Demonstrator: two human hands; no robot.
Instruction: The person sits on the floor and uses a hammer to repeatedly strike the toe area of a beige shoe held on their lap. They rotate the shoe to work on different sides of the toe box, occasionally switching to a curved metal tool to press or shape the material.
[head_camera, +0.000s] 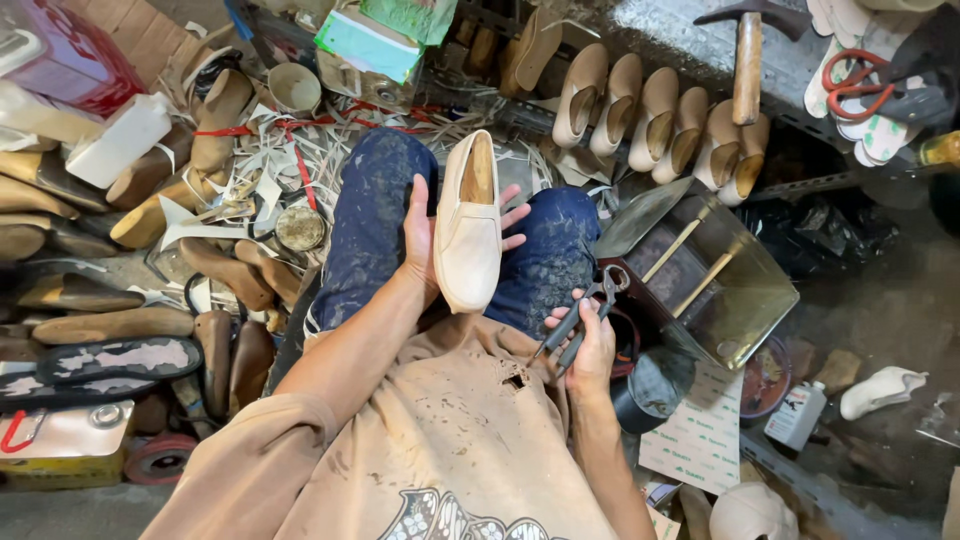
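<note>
Cluttered workshop floor; cream shoe (470, 230) cupped in left hand (425, 240), pincers (585, 315) gripped in right hand (590, 345).

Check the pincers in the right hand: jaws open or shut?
Shut. The pincers in the right hand show jaws meeting at the top, handles close together.

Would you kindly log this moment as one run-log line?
left hand: holds shoe on lap | right hand: holds pincers
</note>
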